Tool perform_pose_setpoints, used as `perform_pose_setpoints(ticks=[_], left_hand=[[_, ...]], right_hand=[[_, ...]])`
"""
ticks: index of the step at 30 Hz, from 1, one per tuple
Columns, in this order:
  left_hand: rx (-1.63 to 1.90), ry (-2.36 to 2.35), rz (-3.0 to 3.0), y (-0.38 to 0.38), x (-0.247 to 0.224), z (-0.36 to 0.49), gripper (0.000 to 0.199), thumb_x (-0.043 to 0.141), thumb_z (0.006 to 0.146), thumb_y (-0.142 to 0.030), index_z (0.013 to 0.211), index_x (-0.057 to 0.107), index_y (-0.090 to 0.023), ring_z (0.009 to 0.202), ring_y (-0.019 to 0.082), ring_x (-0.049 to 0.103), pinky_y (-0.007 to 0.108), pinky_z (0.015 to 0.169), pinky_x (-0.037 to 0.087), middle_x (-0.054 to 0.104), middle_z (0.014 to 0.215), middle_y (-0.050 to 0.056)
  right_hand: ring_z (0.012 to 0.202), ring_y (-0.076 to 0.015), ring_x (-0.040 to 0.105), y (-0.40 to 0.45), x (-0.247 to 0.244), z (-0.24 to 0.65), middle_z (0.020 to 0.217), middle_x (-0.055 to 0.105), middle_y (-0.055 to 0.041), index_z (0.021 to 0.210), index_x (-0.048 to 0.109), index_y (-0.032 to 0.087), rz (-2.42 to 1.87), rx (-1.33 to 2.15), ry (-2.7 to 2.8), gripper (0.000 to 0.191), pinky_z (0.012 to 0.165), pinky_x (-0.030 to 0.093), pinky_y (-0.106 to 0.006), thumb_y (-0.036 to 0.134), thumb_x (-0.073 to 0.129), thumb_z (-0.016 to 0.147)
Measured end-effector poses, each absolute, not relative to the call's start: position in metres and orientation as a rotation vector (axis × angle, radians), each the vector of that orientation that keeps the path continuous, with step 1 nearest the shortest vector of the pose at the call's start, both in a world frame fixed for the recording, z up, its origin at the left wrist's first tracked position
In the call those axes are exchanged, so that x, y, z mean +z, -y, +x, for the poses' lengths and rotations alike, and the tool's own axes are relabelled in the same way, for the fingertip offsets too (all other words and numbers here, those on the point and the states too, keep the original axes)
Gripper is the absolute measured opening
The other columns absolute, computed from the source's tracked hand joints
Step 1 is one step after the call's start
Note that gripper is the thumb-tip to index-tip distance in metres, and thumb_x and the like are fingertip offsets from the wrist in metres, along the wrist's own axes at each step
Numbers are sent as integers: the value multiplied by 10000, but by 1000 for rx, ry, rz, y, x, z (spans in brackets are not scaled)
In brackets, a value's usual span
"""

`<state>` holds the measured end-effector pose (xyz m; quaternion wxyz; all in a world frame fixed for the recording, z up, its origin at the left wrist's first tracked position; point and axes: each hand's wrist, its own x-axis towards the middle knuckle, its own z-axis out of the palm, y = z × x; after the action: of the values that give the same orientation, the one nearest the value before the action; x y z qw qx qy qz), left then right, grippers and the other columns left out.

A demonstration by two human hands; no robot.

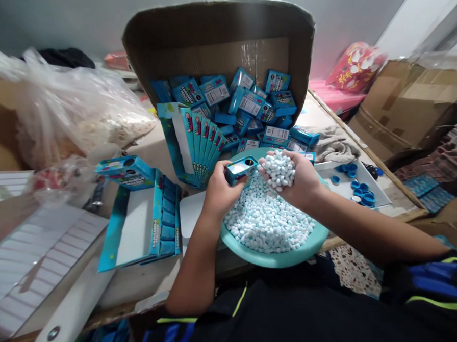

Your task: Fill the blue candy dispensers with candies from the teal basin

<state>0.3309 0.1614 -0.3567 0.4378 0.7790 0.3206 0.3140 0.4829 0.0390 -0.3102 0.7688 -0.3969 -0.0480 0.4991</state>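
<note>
My left hand is closed round a small blue candy box, held with its dark round opening facing up at the basin's left rim. Close beside it, my right hand is cupped palm-up and heaped with small pale blue and white candies. Both hands are over a turquoise basin, which holds a deep layer of the same candies. Behind them a large cardboard box lies on its side, with many blue candy boxes spilling from its mouth.
Left of the basin stand a blue display carton with candy boxes in it and an open display carton. A white tray with blue caps and a grey cloth lie right. Clear plastic bags crowd the far left.
</note>
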Motion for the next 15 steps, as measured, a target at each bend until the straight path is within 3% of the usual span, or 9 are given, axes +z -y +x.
perform_pose_setpoints(ticks=[9,15], left_hand=[[567,-580,1932,-156,-350,327,609,838,793,-286,1345,584,-248,1066,265,735,377,909,585,736,1194,88],[581,-509,2014,-159,-351,326,483,823,811,-258,1267,664,-254,997,257,748,379,864,615,754,1173,72]], right_hand=[[985,-255,724,-70,-288,484,859,713,-87,912,593,210,-864,945,254,265,853,610,-376,465,542,864],[995,-278,715,-77,-305,482,844,723,-80,800,560,228,-928,941,283,242,881,601,-417,469,570,815]])
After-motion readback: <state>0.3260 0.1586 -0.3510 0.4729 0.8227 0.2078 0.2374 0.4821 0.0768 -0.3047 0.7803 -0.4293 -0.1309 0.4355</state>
